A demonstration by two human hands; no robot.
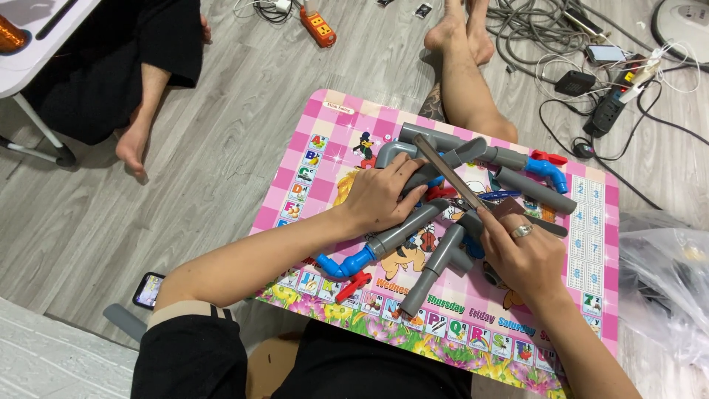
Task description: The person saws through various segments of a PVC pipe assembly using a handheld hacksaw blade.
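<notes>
Black-clothed lap at bottom centre of frame, pink checked desk (591, 295) resting just above it. Grey pipe assembly (443, 192) lying across centre of desk: several grey tubes already joined by grey elbows and tees, blue elbows (347, 264) fitted at lower left and upper right, red valve handles (353, 284) showing at three points. Left hand (380, 196) pressed down and closed over upper-middle pipe section, steadying it. Right hand (528, 258), ring on one finger, clamped on handle of long flat tool (450, 174), possibly a saw blade or file; blade laid diagonally across pipes toward upper centre. Judged well advanced: most fittings seated, one pipe end at lower centre open and uncapped, trimming or dressing of a section seemingly in hand. Loose spare parts on desk not discernible. Another person's bare legs at top centre, cables and power strip (609, 111) on floor at upper right, phone (148, 290) at lower left.
</notes>
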